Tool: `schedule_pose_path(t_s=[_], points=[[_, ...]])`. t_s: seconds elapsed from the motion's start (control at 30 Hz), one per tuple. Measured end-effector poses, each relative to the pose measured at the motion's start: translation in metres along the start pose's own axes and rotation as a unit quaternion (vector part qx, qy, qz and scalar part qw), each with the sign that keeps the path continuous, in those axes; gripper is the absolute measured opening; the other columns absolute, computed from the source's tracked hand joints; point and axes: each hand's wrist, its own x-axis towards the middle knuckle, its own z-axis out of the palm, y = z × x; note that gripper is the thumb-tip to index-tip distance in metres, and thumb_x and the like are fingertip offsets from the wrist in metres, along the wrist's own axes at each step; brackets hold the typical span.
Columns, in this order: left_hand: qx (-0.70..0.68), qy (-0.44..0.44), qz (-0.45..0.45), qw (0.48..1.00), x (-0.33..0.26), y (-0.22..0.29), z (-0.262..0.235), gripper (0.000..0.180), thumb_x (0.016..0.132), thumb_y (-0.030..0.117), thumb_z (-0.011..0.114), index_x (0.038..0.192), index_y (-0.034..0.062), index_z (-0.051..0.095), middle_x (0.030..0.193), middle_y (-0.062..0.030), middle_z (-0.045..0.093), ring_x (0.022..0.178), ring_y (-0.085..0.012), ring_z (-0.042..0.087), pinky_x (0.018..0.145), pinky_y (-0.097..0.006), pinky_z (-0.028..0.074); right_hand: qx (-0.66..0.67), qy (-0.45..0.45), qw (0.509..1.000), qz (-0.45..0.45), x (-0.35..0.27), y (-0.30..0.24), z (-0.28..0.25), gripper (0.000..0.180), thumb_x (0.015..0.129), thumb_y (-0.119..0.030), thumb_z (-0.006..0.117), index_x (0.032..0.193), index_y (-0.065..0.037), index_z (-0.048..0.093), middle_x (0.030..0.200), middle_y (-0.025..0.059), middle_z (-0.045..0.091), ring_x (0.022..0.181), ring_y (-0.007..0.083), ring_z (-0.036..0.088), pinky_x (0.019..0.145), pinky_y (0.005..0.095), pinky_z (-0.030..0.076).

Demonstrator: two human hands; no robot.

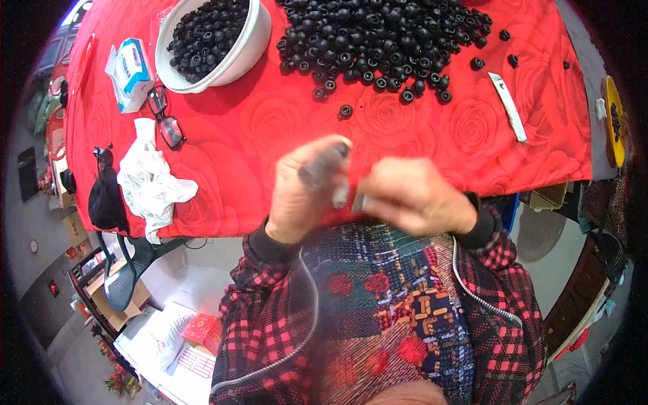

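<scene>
My left hand (300, 189) is raised over the near edge of the red tablecloth, its fingers curled in. A dark grey, blurred patch (322, 167) lies along the fingers, and a small pale tip shows below it; what is held there is too smeared to name. Close by on the right, my right hand (412, 196) pinches a small flat grey piece (360, 201) that points toward the left hand. A gap separates the two hands. Beyond them, a large heap of small round black parts (378, 40) with hollow centres covers the far middle of the table.
On the far left stands a white bowl (260, 34) of similar black parts. Near it lie a blue-and-white packet (131, 71), eyeglasses (162, 118), a white cloth (150, 179) and a black pouch (106, 192). A narrow white strip (507, 106) lies at right, beside a few stray parts.
</scene>
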Motion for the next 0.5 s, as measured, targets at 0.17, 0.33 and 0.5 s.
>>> schedule_pose_path(t_s=[0.17,0.33,0.5], points=[[0.052,0.019,0.083,0.995,-0.003,0.0,0.006,0.027,0.088,0.012,0.062,0.11,-0.0022,0.06,0.088,-0.0086,0.061,0.065,-0.0128,0.057,0.049,-0.025,0.048,0.16,0.096,0.979,0.087,-0.002,-0.015,-0.028,0.019,0.08,-0.006,0.061,0.098,0.0,0.059,0.076,0.0074,0.056,0.067,0.0168,0.057,0.059,0.0291,0.043],[0.225,0.031,0.177,0.958,-0.009,-0.003,0.009,0.022,0.083,0.002,0.065,0.105,-0.001,0.065,0.096,-0.0119,0.065,0.071,-0.014,0.062,0.055,-0.024,0.051,0.152,0.179,0.952,0.196,0.008,-0.021,-0.013,0.025,0.08,-0.01,0.07,0.1,0.0,0.059,0.079,0.005,0.059,0.07,0.0094,0.056,0.061,0.0252,0.045],[0.445,0.005,0.426,0.788,-0.005,-0.01,0.006,0.027,0.077,-0.005,0.068,0.104,-0.0012,0.066,0.097,-0.0104,0.066,0.082,-0.013,0.063,0.061,-0.025,0.052,0.185,0.182,0.945,0.199,0.02,-0.029,0.006,0.023,0.08,-0.01,0.071,0.098,-0.001,0.061,0.079,0.0062,0.063,0.072,0.0096,0.06,0.062,0.0265,0.047]])
